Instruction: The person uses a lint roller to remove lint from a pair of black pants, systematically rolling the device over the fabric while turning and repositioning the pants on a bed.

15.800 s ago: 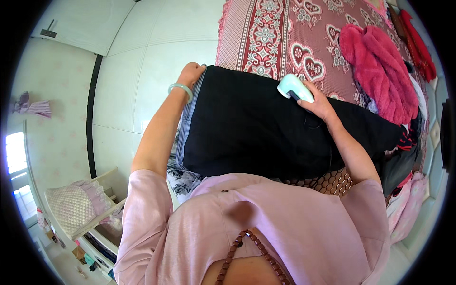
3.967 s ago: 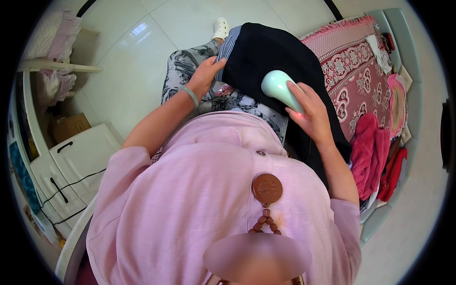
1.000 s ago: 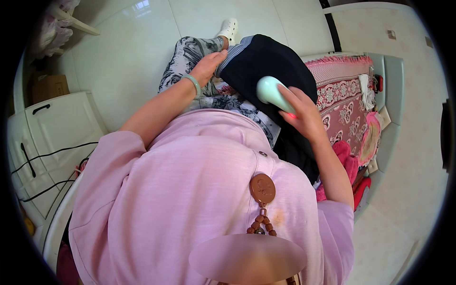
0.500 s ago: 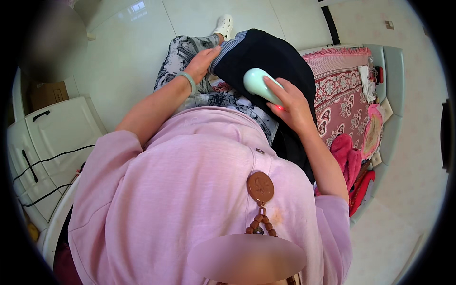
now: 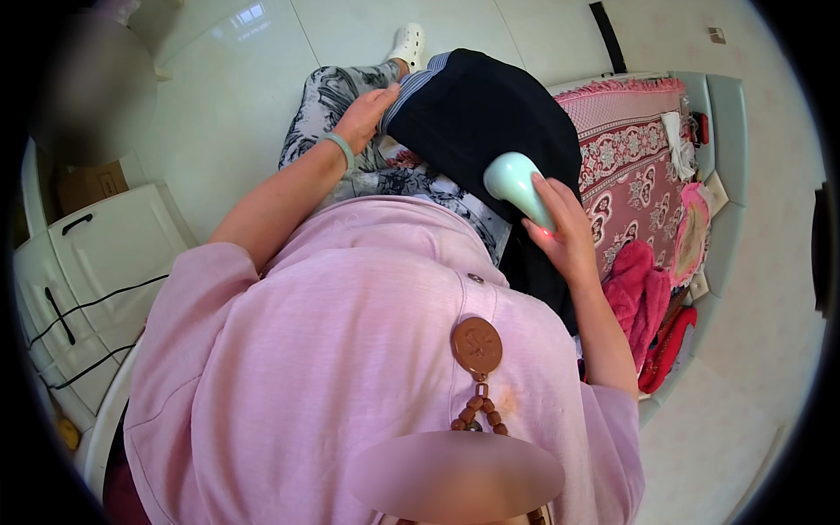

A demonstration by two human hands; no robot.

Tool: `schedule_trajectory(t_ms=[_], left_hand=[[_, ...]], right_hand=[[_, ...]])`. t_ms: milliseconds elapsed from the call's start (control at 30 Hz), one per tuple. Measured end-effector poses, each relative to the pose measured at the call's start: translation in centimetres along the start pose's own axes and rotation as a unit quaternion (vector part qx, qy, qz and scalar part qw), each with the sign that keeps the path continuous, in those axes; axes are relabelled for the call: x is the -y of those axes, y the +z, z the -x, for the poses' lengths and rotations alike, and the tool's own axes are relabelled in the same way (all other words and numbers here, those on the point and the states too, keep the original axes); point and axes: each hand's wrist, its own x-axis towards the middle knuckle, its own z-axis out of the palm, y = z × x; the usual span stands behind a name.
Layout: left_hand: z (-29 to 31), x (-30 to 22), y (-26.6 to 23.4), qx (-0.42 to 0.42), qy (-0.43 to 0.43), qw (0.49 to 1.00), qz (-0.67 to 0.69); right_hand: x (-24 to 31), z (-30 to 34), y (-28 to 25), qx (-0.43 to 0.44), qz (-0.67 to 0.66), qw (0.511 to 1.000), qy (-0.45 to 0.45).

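Note:
My right hand (image 5: 564, 232) is wrapped round the handle of a mint-green fabric shaver (image 5: 518, 185) with a rounded head. A small red light glows on its handle beside my thumb. The shaver's head rests against a black garment (image 5: 481, 109) spread over my lap; its working face is hidden. At the garment's far left edge runs a grey-and-white striped band (image 5: 418, 94). My left hand (image 5: 366, 121) is closed on that band, thumb on top and the other fingers mostly out of sight. Black-and-white patterned trousers (image 5: 328, 101) show under the garment.
On the right is a pale green seat with a red patterned cover (image 5: 626, 188), holding a white cloth (image 5: 675, 149), a pink-edged pad (image 5: 691, 232) and a crimson plush cloth (image 5: 637, 284). White cabinets (image 5: 118, 227) stand left, black cables (image 5: 96, 302) crossing them. A bead pendant (image 5: 478, 345) hangs over my chest.
My right hand has drawn the fabric shaver right and toward me across the black garment. The left hand keeps its hold on the striped band, barely shifted.

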Motion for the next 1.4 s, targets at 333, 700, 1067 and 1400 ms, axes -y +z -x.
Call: schedule_trajectory(t_ms=[333, 700, 1067, 1400], left_hand=[[-0.6, 0.3, -0.1, 0.008, 0.012, 1.0, 0.022], [-1.7, 1.1, -1.7, 0.022, -0.008, 0.999, 0.022], [-1.0, -0.3, -0.9, -0.023, -0.02, 1.0, -0.006], [-1.5, -0.1, -1.5, -0.005, -0.01, 1.0, -0.003]], right_hand=[[0.6, -4.2, 1.1, 0.024, -0.007, 0.999, -0.028], [0.1, 12.9, 0.6, -0.105, -0.033, 0.978, 0.178], [1.3, 6.8, 6.4, -0.264, -0.097, 0.948, 0.147], [-0.9, 6.6, 4.3, -0.223, -0.107, 0.958, 0.145]])
